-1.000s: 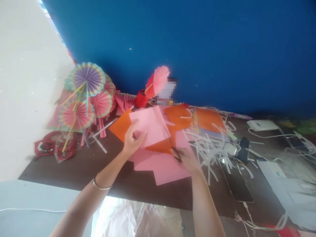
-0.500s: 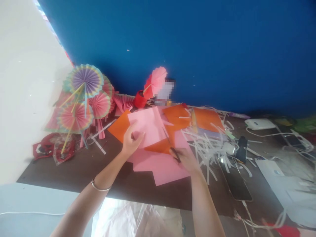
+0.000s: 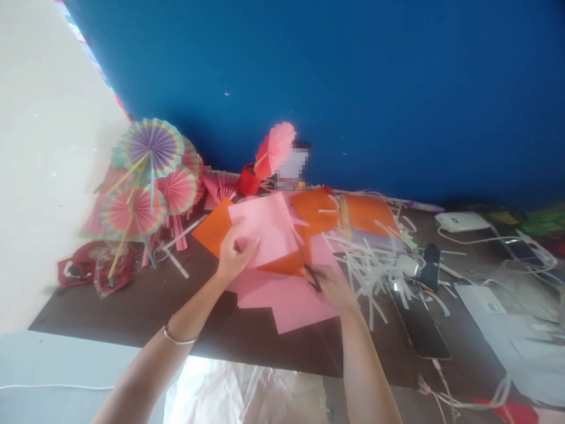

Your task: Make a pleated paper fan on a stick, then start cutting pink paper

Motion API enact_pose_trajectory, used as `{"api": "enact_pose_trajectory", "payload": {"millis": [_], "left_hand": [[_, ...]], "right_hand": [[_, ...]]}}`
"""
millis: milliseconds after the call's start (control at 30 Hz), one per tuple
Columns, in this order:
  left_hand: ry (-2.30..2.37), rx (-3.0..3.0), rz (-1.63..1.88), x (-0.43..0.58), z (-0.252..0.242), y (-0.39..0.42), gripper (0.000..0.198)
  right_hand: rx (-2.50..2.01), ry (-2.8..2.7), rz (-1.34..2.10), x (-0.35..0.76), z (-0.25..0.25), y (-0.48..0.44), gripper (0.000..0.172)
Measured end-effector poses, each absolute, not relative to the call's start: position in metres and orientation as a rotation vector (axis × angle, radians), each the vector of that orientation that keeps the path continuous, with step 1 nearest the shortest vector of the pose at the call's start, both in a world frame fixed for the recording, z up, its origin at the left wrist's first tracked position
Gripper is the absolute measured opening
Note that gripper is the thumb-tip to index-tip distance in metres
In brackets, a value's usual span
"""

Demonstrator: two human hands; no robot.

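A light pink paper sheet (image 3: pixel 265 227) lies over orange and pink papers at the middle of the dark table. My left hand (image 3: pixel 236 252) grips its lower left side, thumb on top and the other fingers partly hidden. My right hand (image 3: pixel 329 285) is closed round the dark handle of a pair of scissors (image 3: pixel 312 278). The blades point up and left, along the right edge of the pink sheet, where a narrow strip stands partly cut off. Below, more pink paper (image 3: pixel 289 297) spreads toward the front of the table.
Folded paper fans (image 3: pixel 150 147) stand at the left. White paper strips (image 3: pixel 368 265) lie heaped to the right, near a phone (image 3: pixel 421 330) with a cable. A red cup (image 3: pixel 249 181) is at the back, against the blue wall.
The whole view has shifted very slightly. Both hands, the sheet and the scissors keep nearly the same places.
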State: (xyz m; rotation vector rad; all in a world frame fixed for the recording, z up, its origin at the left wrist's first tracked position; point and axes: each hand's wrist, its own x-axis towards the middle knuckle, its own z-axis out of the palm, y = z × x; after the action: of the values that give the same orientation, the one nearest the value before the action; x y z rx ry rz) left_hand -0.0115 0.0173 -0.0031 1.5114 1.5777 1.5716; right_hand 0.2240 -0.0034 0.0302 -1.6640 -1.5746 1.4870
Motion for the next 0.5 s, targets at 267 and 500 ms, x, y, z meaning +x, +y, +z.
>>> {"api": "enact_pose_trajectory", "payload": {"millis": [267,500], "left_hand": [[1.585,1.482,1.560,-0.0114,-0.0038,0.0177,0.047],[1.571,1.479,1.553,-0.0112,-0.0018,0.0171,0.044]], "right_hand": [[-1.708,-1.570,1.458,0.2215,0.0323,-0.0028,0.043],[-1.699,-1.577,1.464,0.2241,0.0285,-0.0034,0.041]]}}
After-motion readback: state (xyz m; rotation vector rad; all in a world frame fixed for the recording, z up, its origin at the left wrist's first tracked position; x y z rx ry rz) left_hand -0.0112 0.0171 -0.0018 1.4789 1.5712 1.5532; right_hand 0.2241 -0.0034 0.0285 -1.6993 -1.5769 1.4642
